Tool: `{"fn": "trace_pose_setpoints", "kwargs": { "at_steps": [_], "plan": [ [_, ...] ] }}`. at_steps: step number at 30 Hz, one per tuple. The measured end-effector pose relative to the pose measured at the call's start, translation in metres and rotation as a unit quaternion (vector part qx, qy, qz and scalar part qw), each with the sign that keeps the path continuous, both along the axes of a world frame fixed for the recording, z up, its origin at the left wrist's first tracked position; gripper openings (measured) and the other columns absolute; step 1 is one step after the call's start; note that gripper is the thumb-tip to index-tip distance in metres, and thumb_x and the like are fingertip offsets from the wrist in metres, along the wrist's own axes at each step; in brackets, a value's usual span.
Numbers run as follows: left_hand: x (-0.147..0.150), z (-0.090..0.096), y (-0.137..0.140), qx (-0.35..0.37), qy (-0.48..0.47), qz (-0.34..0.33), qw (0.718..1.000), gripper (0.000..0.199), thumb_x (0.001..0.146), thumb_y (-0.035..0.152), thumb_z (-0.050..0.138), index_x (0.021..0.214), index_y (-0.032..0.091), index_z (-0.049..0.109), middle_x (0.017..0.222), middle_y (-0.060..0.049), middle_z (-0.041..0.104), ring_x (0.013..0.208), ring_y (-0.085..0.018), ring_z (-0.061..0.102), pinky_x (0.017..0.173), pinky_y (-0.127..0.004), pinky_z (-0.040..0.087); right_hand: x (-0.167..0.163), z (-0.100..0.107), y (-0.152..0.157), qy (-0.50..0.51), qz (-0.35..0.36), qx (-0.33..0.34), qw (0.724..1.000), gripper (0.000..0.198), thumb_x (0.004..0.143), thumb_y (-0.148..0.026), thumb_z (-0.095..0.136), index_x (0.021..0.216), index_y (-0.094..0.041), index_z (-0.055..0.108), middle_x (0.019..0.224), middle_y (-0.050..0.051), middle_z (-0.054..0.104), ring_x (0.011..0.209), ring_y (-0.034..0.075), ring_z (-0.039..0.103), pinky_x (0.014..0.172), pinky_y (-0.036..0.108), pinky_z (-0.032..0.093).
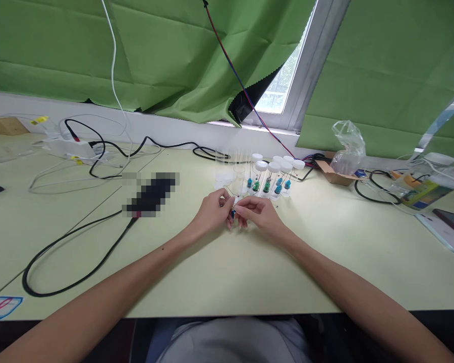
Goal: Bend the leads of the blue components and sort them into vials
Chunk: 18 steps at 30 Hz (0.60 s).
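Both hands meet over the table, just in front of a group of vials. Between the fingertips is a small dark-blue piece (233, 214) with thin wire-like strands at its top; its exact kind is too small to make out. My left hand (214, 208) is closed, its thumb and fingers pinching the piece from the left. From the right, my right hand (264, 214) pinches at the same piece, fingers curled. Behind them stand several transparent vials (261, 174) with white caps, holding blue or green pieces with thin strands. To their left are transparent tubes (232, 162) without caps.
A black cable (75, 290) loops across the left of the table (212, 282) to a pixelated dark object (151, 194). A white power strip (70, 147) lies farther back. At right are a cardboard box (335, 175) with a plastic bag (348, 146) and phones (444, 232).
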<state>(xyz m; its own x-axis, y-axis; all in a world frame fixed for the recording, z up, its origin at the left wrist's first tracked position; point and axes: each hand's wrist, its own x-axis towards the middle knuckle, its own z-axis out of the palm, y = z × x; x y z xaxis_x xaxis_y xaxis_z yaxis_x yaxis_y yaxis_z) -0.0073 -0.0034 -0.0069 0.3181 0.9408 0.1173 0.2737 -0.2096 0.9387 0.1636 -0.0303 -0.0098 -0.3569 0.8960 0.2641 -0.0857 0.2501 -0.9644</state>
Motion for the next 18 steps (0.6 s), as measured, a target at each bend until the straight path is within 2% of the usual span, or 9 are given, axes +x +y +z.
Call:
{"fn": "trace_pose_setpoints", "kwargs": {
  "at_steps": [18],
  "plan": [
    [0.0011, -0.001, 0.0001, -0.024, -0.012, -0.012, 1.0, 0.032, 0.09, 0.047, 0.055, 0.074, 0.021, 0.044, 0.054, 0.001, 0.061, 0.043, -0.017, 0.062, 0.043, -0.029, 0.049, -0.002, 0.0009, -0.0029, -0.025, -0.032, 0.032, 0.999, 0.034, 0.087, -0.049, 0.065, 0.077, -0.017, 0.064, 0.07, 0.003, 0.07, 0.053, 0.012, 0.06, 0.053, 0.027, 0.051]
  ]
}}
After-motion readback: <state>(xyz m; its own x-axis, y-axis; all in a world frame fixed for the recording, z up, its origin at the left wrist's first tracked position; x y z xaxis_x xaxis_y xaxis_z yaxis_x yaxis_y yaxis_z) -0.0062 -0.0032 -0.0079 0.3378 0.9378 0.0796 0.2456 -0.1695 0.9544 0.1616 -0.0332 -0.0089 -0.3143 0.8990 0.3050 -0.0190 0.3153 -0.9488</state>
